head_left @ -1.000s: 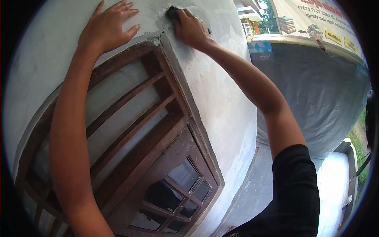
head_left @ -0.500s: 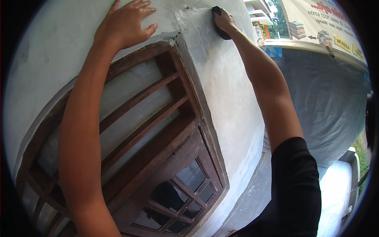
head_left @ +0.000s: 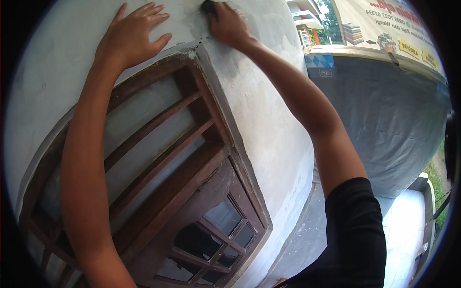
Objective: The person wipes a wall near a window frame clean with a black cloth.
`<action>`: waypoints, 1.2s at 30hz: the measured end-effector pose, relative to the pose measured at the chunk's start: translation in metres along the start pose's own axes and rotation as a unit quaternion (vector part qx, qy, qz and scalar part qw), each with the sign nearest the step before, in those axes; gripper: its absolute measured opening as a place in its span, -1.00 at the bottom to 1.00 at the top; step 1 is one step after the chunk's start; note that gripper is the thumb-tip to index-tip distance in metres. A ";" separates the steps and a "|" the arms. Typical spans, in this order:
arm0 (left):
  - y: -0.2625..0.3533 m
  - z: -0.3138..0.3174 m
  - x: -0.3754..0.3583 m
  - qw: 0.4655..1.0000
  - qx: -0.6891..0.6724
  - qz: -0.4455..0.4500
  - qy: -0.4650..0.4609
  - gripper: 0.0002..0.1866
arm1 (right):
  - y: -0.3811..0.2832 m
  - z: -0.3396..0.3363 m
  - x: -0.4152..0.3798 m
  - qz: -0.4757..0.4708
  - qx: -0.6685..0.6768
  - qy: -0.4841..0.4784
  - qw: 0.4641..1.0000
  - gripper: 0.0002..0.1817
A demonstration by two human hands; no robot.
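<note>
My right hand (head_left: 231, 26) is closed around a black block (head_left: 208, 6), which lies against the pale wall (head_left: 259, 96) above the upper right corner of a brown wooden frame (head_left: 197, 79). Most of the block is hidden by the hand and the picture's top edge. Grey damp-looking patches and rough plaster mark the wall around it. Farther left, my left hand (head_left: 129, 41) rests on the wall over the frame's top edge, fingers spread, nothing in it.
Below the slatted frame is a brown door (head_left: 216, 206) with several small glass panes. A dark grey sheet (head_left: 379, 120) hangs at the right under a printed banner (head_left: 394, 29). Pale shiny floor (head_left: 401, 235) shows at the lower right.
My right hand has moved left along the wall with the black block, from right of the frame's corner to above it. The view has shifted slightly; my left hand stays on the wall.
</note>
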State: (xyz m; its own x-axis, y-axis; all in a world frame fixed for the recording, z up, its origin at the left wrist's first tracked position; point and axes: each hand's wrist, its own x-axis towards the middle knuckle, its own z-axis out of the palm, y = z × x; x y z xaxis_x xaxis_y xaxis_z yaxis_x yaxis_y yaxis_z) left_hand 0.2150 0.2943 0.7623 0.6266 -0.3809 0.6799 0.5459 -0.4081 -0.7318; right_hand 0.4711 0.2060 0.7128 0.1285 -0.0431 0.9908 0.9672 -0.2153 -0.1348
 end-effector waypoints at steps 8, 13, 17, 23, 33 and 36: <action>-0.006 0.007 0.002 0.996 -0.088 0.005 -0.026 -0.37 | 0.090 0.015 0.035 0.195 -0.047 0.039 0.979 -0.57; -0.005 0.002 0.003 0.993 -0.105 -0.007 -0.055 -0.36 | 0.104 0.017 0.032 0.193 -0.074 0.021 0.978 -0.45; 0.006 0.002 0.004 1.000 0.022 0.004 -0.018 -0.46 | 0.066 0.012 0.008 0.006 -0.018 0.054 0.998 -0.52; 0.003 0.005 0.007 0.998 0.041 0.045 -0.022 -0.46 | -0.023 -0.002 -0.021 -0.102 0.012 0.068 0.992 -0.63; 0.002 0.012 0.014 0.994 -0.049 0.060 -0.074 -0.28 | 0.087 0.023 0.052 0.225 -0.072 0.038 0.971 -0.53; 0.009 -0.011 0.007 0.992 -0.047 0.058 -0.103 -0.24 | 0.145 0.027 0.049 0.268 -0.094 -0.006 0.959 -0.41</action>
State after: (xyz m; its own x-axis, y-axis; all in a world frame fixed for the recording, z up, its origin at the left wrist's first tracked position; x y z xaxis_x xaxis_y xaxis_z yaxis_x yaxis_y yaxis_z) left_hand 0.2185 0.2789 0.7613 0.7884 -0.2558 0.5594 0.4144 -0.4512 -0.7904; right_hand 0.6231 0.1988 0.7426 0.5999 -0.1866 0.7780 0.7044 -0.3379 -0.6242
